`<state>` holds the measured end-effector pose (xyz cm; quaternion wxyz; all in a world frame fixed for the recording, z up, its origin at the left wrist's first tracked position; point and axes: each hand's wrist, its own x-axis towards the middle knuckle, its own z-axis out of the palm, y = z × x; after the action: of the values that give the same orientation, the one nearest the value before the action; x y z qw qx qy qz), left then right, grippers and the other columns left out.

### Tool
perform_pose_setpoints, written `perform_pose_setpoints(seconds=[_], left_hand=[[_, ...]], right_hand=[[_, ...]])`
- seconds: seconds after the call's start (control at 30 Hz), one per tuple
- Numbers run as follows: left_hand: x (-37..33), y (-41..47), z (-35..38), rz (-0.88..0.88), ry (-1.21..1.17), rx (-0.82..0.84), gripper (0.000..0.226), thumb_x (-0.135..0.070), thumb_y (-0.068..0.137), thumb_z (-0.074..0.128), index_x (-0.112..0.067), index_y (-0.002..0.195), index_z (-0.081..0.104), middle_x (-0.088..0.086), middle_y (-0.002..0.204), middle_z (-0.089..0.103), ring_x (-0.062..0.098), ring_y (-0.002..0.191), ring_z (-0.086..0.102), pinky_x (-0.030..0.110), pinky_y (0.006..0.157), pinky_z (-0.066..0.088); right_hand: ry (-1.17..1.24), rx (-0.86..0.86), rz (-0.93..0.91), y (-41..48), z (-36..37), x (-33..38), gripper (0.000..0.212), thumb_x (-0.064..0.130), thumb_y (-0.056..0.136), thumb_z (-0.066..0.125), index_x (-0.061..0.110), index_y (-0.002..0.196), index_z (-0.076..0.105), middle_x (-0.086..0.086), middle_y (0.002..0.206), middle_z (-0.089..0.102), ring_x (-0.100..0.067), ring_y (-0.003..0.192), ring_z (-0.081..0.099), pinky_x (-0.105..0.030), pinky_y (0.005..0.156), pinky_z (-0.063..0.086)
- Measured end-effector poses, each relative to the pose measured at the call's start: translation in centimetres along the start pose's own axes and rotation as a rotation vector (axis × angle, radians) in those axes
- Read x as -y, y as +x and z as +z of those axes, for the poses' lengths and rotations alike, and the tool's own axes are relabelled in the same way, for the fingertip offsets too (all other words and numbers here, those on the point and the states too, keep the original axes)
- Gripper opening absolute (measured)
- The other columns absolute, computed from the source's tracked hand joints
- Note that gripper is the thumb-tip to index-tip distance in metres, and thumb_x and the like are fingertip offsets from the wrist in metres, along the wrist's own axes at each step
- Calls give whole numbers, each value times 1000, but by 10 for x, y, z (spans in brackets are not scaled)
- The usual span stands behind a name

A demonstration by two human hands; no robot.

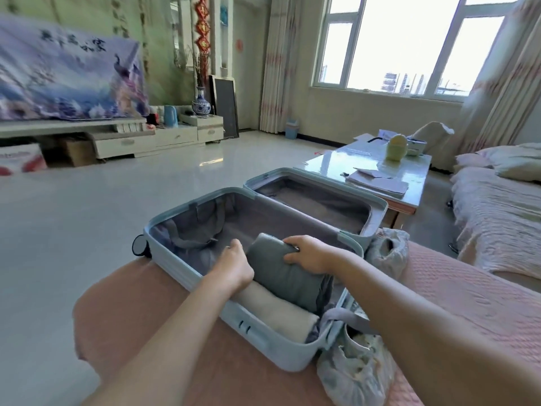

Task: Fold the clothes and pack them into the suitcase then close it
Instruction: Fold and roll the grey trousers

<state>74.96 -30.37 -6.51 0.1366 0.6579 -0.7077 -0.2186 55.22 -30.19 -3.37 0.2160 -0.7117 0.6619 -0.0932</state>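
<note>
Right grip (310, 254) curled over the far end of a grey-green folded garment (281, 276) while the left grip (234, 262) met its left edge, hold unclear, in the open suitcase (263, 347), against the far side of a cream roll (281, 313). Released loosely, the bundle could have sprung open and jammed the lid (377, 209) at closing.

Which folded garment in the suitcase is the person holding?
The grey-green bundle, held between left hand and right hand; the cream bundle lies beside it, nearer the camera.
</note>
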Motion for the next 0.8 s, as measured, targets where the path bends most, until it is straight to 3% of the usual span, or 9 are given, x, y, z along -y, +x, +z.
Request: perform_pose_setpoints(seconds=[0.1,0.2,0.27,0.33,0.4,0.5,0.6,0.7,0.8], left_hand=[[4,14,6,70,30,106,62,-20,97,42,-25,154,19,11,155,29,32,142,28,42,115,29],[0,30,17,86,-30,338,65,-39,100,40,-36,157,9,3,163,22,25,148,24,41,120,21],[-6,37,23,86,-110,390,62,-39,101,39,-36,157,11,1,163,21,22,148,26,37,120,20],[-9,43,31,95,-113,375,57,-37,103,39,-33,156,21,1,161,28,22,144,32,33,118,24],[-10,46,34,131,-19,326,47,-33,103,39,-28,149,39,2,154,41,22,138,41,31,113,32],[-12,44,32,155,110,220,37,-33,102,39,-22,129,61,5,138,58,25,124,52,30,100,41],[-22,38,34,153,292,132,40,-31,102,38,-21,138,52,11,146,43,29,133,42,36,108,35],[-37,36,42,334,422,53,47,-28,102,37,-27,150,36,5,158,26,25,144,25,39,115,24],[-45,36,48,372,364,231,51,-41,105,28,-29,155,27,0,164,15,21,150,13,39,120,16]], right_hand=[[54,81,80,8,7,-20,31,27,99,57,22,128,64,0,123,65,-22,114,60,-32,97,48],[-19,127,120,10,15,-28,37,24,101,48,25,136,59,-1,134,61,-22,121,56,-33,103,44],[-125,112,119,10,26,-32,41,28,104,40,26,144,51,-4,139,54,-26,126,52,-34,105,41],[-284,13,114,10,38,-38,44,35,105,35,29,148,41,-10,139,47,-32,126,50,-40,104,42],[-309,-97,92,7,44,-41,41,35,103,40,32,144,43,-9,131,47,-33,122,51,-41,100,45],[-173,-96,36,7,46,-43,36,21,100,46,28,132,60,-3,133,58,-25,124,53,-28,100,43],[-136,-8,42,3,41,-40,42,18,102,40,29,137,59,-1,143,57,-21,129,52,-23,102,40],[-199,104,84,0,42,-37,45,25,104,31,19,146,47,-6,151,48,-25,138,44,-29,111,34],[-348,136,187,-4,49,-41,69,51,96,11,11,143,42,-18,148,45,-35,134,44,-45,111,36]])
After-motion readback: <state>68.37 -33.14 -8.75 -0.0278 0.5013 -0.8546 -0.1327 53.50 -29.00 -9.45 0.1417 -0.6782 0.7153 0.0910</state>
